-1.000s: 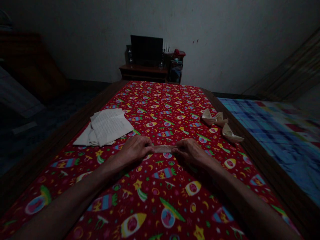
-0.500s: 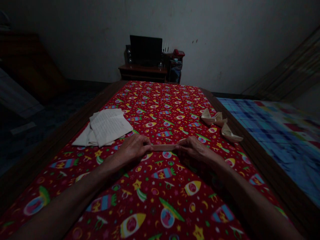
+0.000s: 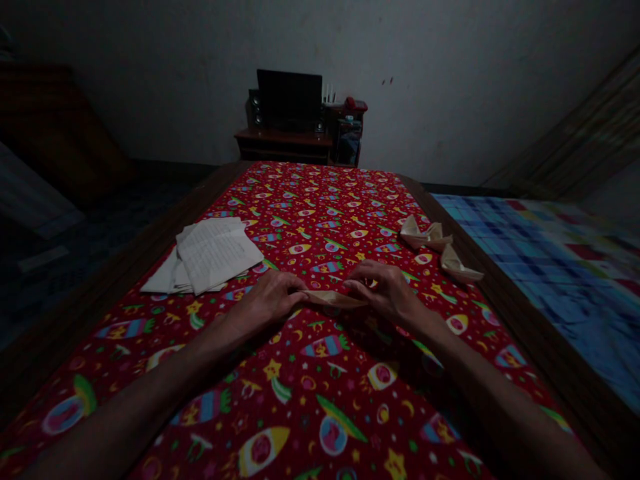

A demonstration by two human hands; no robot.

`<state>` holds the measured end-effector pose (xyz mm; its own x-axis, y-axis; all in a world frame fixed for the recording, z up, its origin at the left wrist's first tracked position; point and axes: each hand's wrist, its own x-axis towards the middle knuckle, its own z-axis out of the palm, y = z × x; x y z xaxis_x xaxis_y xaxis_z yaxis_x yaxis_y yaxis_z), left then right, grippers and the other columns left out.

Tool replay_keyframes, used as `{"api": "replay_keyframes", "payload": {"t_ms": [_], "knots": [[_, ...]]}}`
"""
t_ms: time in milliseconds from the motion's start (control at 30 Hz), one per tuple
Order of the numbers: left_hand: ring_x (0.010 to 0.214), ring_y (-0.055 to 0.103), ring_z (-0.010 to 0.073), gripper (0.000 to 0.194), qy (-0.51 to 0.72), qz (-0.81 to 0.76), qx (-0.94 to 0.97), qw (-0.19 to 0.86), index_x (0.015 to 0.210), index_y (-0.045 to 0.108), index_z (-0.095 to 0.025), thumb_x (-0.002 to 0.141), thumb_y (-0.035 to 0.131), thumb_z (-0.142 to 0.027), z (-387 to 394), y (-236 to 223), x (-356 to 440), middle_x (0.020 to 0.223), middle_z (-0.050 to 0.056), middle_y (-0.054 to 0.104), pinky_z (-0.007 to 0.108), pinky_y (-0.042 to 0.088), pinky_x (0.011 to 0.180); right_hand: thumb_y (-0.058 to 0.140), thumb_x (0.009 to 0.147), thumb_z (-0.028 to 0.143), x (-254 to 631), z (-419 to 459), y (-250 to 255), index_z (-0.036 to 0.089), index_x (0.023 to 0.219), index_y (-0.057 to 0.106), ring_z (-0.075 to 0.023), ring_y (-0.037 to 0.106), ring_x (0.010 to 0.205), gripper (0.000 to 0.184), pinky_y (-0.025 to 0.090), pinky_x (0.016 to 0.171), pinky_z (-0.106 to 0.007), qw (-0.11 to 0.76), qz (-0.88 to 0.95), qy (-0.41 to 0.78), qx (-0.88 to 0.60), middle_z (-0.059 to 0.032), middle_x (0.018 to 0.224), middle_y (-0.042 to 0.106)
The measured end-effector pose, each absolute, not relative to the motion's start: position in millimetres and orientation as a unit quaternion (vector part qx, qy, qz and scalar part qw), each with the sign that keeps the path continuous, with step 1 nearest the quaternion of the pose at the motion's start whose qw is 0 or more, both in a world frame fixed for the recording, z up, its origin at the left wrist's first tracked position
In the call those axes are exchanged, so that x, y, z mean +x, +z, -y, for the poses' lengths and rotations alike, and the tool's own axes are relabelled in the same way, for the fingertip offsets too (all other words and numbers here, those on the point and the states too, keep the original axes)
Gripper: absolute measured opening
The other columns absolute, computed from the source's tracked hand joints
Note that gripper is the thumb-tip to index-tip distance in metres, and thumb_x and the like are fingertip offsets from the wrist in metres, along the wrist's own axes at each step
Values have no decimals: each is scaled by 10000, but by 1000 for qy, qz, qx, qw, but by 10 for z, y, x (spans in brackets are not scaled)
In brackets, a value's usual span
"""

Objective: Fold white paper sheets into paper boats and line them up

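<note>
A narrow strip of folded paper (image 3: 333,299), pale brown and slightly spread along its length, lies between my hands above the red patterned cloth. My left hand (image 3: 275,293) pinches its left end between thumb and fingers. At the right end, my right hand (image 3: 387,290) has curled fingers, with a small gap showing between thumb and forefinger; the fingertips meet the paper's upper edge, and its right tip runs under the hand. Left of my hands sits a stack of written paper sheets (image 3: 220,253). Over on the right are folded paper boats (image 3: 457,265).
The red cloth (image 3: 320,400) covers a dark wooden table (image 3: 505,307). Beyond its far end stand a monitor (image 3: 290,95), speakers and a red telephone (image 3: 356,104). A blue checked sheet (image 3: 530,267) spreads on the right. A wooden cabinet (image 3: 55,133) is at the left.
The flat paper strip has spread and tilted, its right end now lower. My right hand has turned, its fingers lifting and curling. My left hand keeps its pinch.
</note>
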<state>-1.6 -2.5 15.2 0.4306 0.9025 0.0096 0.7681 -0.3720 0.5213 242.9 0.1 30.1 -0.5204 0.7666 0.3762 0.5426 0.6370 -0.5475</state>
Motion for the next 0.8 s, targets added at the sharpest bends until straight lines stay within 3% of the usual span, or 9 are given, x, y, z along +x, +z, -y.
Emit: {"api": "replay_keyframes", "payload": {"t_ms": [300,600,800], "knots": [[634,584,143,285,136,-501,826,221,837,728,-148,810,482,-291,95,212,11,746,47,700,212,338,553,545,845,194,2396,115,296,174,872,686,-111,538,651,145,287,559,-216,129,918,126,-353,-48,818,643],[740,625,154,269,173,-474,825,256,922,728,-169,768,508,-178,113,221,69,850,41,718,208,396,654,551,777,100,2247,141,252,160,754,681,-111,498,579,145,244,550,-245,34,923,52,-381,-54,691,658],[693,625,160,231,188,-497,787,312,862,734,-169,732,550,-218,81,153,67,766,20,709,218,416,620,521,794,110,2203,174,254,157,712,680,-102,445,523,185,217,525,-254,45,910,43,-411,-55,642,647]]}}
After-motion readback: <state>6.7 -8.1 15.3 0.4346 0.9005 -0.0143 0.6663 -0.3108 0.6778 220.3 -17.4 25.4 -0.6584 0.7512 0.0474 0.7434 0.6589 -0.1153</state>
